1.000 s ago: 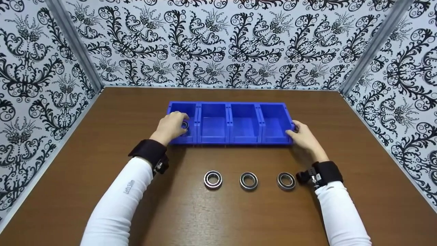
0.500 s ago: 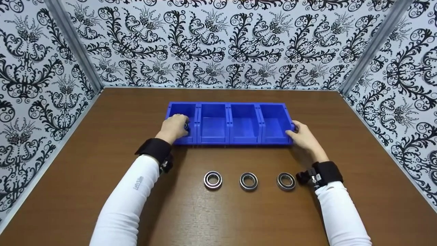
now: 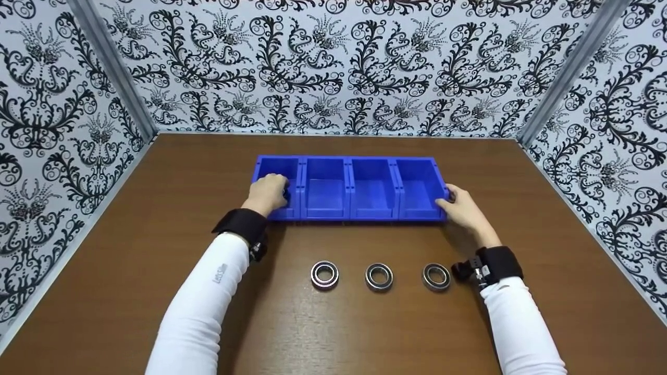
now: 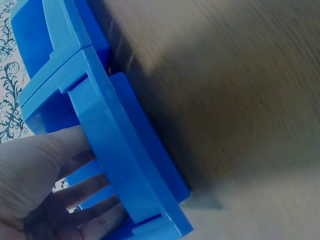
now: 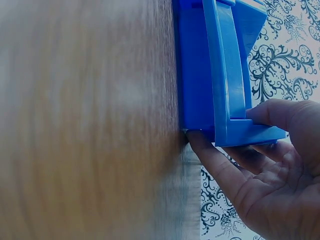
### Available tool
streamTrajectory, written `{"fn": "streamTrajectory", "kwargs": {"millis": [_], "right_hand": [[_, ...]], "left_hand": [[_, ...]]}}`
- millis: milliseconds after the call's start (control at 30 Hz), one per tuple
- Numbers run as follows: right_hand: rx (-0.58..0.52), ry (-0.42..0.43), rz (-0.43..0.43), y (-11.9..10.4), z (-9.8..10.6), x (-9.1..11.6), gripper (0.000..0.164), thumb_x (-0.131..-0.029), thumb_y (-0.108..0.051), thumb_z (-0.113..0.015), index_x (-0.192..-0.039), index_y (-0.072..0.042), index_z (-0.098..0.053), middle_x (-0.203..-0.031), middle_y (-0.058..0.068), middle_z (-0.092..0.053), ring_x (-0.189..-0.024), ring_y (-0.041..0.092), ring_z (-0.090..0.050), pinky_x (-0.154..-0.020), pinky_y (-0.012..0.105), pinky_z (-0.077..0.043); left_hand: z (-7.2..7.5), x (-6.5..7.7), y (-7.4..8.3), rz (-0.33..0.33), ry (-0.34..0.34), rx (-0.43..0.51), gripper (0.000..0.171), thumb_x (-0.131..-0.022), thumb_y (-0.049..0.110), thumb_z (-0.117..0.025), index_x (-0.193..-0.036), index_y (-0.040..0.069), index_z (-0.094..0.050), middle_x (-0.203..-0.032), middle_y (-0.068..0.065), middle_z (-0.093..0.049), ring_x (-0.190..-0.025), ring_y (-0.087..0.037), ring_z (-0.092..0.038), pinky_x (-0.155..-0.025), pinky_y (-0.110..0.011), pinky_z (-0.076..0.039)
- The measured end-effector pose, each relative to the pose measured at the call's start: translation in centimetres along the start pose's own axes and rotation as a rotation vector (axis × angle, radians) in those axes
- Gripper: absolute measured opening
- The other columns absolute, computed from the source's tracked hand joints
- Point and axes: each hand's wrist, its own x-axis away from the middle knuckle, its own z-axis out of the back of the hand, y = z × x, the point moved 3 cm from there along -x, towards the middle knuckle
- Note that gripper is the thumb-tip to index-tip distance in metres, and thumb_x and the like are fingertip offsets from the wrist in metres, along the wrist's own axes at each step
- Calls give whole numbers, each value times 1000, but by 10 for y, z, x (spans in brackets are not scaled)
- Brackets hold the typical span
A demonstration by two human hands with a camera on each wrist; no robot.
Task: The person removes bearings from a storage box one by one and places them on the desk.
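Observation:
A blue bin row [image 3: 324,214] with several compartments stands on the table. My left hand [image 3: 268,192] reaches down into the leftmost compartment and pinches a ball bearing [image 3: 286,193], of which only a dark sliver shows past the fingers. In the left wrist view, the left fingers [image 4: 82,192] go in behind the compartment's front wall [image 4: 117,155], which hides their tips. My right hand [image 3: 464,208] grips the bin row's right end. The right wrist view shows its thumb [image 5: 272,112] over the rim and the other fingers against the outside.
Three more ball bearings lie flat in a row in front of the bin: a left one [image 3: 335,275], a middle one [image 3: 368,277] and a right one [image 3: 425,277], close to the right wrist's camera. Patterned walls [image 3: 323,67] border the brown table [image 3: 344,333].
My left hand has moved slightly right and lower into the leftmost compartment, and less of its bearing shows. The right hand, bin row and bearings on the table stay in place.

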Motion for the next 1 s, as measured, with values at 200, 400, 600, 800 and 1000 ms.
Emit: {"fn": "streamTrajectory", "kwargs": {"millis": [200,400,600,800,1000], "right_hand": [[-11,-4,5,3,0,-3,49,-104,2,-48,-147,23,-37,-137,43,-54,-123,42,-58,-82,10,-48],[-38,-4,-13,3,-1,-2,50,-104,1,-48,-148,22,-36,-138,43,-53,-124,42,-58,-84,13,-50],[-53,-3,-8,-1,-1,1,49,-104,1,-49,-147,21,-38,-137,42,-54,-121,40,-60,-84,14,-50],[-53,-4,-2,-2,-1,0,49,-104,1,-49,-147,21,-37,-137,41,-54,-121,40,-59,-83,12,-50],[-72,-4,9,-1,-1,1,48,-103,3,-50,-146,22,-38,-136,42,-54,-119,40,-61,-83,14,-52]], "left_hand": [[0,-1,1,10,31,-9,18,-84,-1,-71,-101,-4,-73,-116,-30,-71,-110,-47,-68,-91,-60,-58],[-2,-4,1,21,31,-22,23,-85,-1,-69,-107,-5,-73,-117,-30,-70,-111,-47,-68,-91,-61,-58],[-3,-6,2,28,27,-33,25,-86,-2,-67,-111,-7,-71,-119,-31,-69,-112,-48,-67,-92,-61,-57],[-5,-10,2,51,7,-36,26,-89,-3,-64,-114,-8,-70,-121,-32,-68,-114,-48,-66,-93,-62,-57],[-7,-12,2,57,3,-50,27,-91,-3,-62,-116,-8,-69,-122,-31,-67,-115,-48,-66,-94,-61,-57]]}}
